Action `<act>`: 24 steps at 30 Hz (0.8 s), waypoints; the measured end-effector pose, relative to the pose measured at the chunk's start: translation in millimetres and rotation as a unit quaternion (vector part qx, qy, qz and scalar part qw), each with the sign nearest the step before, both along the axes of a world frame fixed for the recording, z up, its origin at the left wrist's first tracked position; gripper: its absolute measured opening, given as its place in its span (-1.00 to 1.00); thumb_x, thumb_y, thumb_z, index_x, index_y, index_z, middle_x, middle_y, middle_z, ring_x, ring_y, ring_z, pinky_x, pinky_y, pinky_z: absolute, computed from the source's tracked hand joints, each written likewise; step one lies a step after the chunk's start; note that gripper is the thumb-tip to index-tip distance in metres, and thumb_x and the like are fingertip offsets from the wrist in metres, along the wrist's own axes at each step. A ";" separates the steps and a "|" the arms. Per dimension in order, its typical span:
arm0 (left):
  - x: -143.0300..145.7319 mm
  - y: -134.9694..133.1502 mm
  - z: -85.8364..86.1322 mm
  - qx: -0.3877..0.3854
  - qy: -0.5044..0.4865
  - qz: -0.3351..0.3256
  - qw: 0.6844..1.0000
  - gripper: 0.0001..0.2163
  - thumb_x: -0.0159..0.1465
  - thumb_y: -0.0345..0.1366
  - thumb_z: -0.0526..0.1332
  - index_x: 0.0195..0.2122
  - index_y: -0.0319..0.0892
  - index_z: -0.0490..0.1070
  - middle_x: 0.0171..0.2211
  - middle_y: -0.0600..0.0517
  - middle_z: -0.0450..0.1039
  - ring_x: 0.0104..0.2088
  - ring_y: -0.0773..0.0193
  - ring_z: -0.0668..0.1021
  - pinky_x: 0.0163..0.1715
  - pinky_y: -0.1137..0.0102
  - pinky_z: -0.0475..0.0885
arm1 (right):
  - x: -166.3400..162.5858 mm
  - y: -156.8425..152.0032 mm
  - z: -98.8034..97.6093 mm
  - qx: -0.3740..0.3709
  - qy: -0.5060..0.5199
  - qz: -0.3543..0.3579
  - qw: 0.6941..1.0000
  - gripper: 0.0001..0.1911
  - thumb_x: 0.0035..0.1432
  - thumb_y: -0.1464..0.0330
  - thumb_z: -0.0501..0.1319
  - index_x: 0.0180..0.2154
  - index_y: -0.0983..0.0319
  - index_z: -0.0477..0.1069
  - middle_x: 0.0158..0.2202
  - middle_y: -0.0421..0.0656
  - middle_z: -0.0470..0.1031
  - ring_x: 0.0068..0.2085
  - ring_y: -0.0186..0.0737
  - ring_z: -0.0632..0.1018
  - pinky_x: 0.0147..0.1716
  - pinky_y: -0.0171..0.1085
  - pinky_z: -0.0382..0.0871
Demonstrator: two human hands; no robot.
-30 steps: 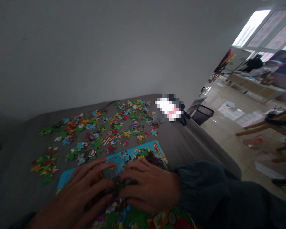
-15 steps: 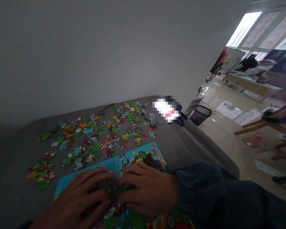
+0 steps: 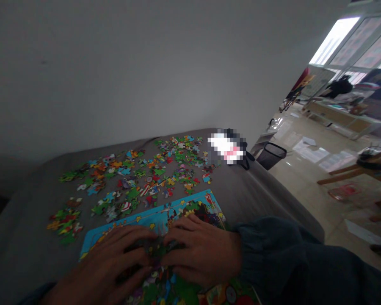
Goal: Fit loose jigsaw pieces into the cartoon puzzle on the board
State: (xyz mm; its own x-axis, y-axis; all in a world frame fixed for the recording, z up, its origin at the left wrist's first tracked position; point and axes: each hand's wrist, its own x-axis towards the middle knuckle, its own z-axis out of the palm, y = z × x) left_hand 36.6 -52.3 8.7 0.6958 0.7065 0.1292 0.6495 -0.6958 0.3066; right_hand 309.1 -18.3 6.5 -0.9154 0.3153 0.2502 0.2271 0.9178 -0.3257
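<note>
Both hands rest on a jigsaw puzzle board (image 3: 152,218) with a blue starry border and a colourful partly joined picture. My left hand (image 3: 114,258) lies over its left part, fingers slightly bent and apart, reaching towards the middle. From the right, my right hand (image 3: 203,250) in a dark sleeve presses its spread, curved fingertips on the middle of the picture. The fingertips of the two hands nearly meet. I see no piece lifted in either hand, though the area under the fingers is dark and partly hidden.
Many loose puzzle pieces (image 3: 130,192) are spread beyond the board on a grey cloth (image 3: 250,199). A blurred-out bright phone-like object (image 3: 227,146) lies at the back right, beside a wall (image 3: 130,76). A dark mesh bin (image 3: 271,154) stands past the cloth's right edge.
The view has shifted a little, so the board, pieces and room appear slightly further right. Both hands stay on the puzzle in nearly the same pose, with small finger movements.
</note>
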 end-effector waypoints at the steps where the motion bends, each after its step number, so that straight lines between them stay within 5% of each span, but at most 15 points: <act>1: 0.9 0.6 0.4 0.001 -0.002 -0.005 1.000 -0.89 0.36 -0.23 0.26 -0.19 0.16 0.58 0.08 0.18 0.54 0.05 0.26 0.57 0.02 0.41 0.50 | 0.1 2.7 -0.2 -0.002 0.006 0.006 1.000 -0.73 0.42 0.30 0.09 0.02 0.16 0.50 0.07 -0.15 0.50 0.13 -0.11 0.35 0.04 -0.11 0.30; 4: 3.4 2.4 1.4 0.011 -0.012 -0.017 1.000 -0.90 0.38 -0.21 0.25 -0.18 0.14 0.57 0.08 0.15 0.54 0.03 0.25 0.57 0.00 0.38 0.49 | 0.8 16.1 0.6 -0.002 0.068 0.009 0.998 -0.76 0.40 0.38 0.10 -0.02 0.19 0.51 -0.05 -0.15 0.57 0.04 -0.17 0.42 0.01 -0.15 0.33; 10: 8.7 -0.2 8.0 -0.034 -0.005 -0.005 0.999 -0.93 0.37 -0.26 0.25 -0.26 0.02 0.52 0.11 0.10 0.52 0.06 0.12 0.56 0.02 0.20 0.46 | 11.8 50.4 0.6 0.018 0.190 -0.107 0.976 -0.78 0.36 0.46 0.11 -0.08 0.22 0.51 -0.18 -0.11 0.59 -0.08 -0.20 0.49 -0.01 -0.12 0.41; 17: 14.6 -0.6 9.6 -0.072 -0.039 -0.003 0.997 -0.95 0.35 -0.30 0.28 -0.28 -0.08 0.48 0.06 0.07 0.53 0.05 0.13 0.54 0.00 0.21 0.39 | 4.1 137.2 16.7 0.046 -0.037 -0.296 0.953 -0.66 0.41 0.34 0.07 0.12 0.26 0.44 0.12 0.00 0.52 0.16 -0.11 0.48 0.21 -0.05 0.31; 24: 14.8 -0.7 7.7 -0.089 -0.058 -0.005 0.994 -0.87 0.35 -0.18 0.30 -0.28 -0.10 0.45 0.02 0.06 0.53 0.03 0.12 0.53 -0.01 0.21 0.34 | -63.6 205.6 20.0 0.048 -0.139 -0.289 0.946 -0.46 0.45 0.30 0.05 0.37 0.33 0.18 0.41 0.05 0.18 0.40 -0.07 0.25 0.37 -0.09 0.09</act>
